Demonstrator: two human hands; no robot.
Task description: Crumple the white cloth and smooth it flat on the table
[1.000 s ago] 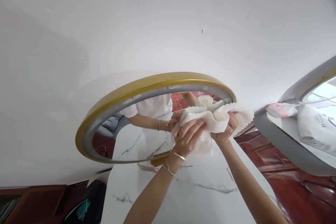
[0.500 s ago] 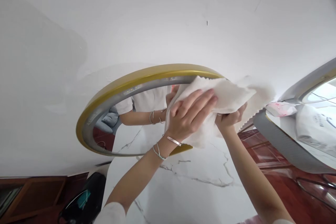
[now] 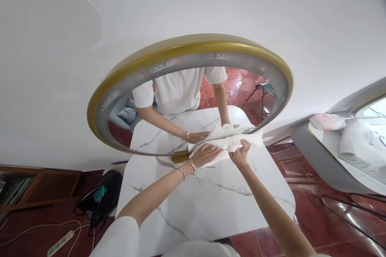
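A round mirror [image 3: 193, 88] in a gold frame [image 3: 205, 44] stands on a white marble-patterned table [image 3: 217, 204] against the wall. A white cloth [image 3: 223, 144] lies bunched at the mirror's lower right rim. On the cloth's left part rests my left hand [image 3: 205, 155], its fingers stretched out flat. My right hand [image 3: 240, 155] grips the bunched cloth at its right end, fingers curled into it. Part of a gold base [image 3: 180, 157] shows left of my left hand. Both hands and the cloth are reflected in the glass.
At the right, a second table [image 3: 319, 160] bears a pink-and-white packet [image 3: 327, 121] and a white bag [image 3: 362, 140]. A black bag [image 3: 102, 196] is at the left of my table. A power strip [image 3: 61, 243] lies on the red floor.
My hands and the cloth have moved down from the mirror's upper right to its lower rim. The glass, covered before at the right, now shows. The camera view has shifted too.
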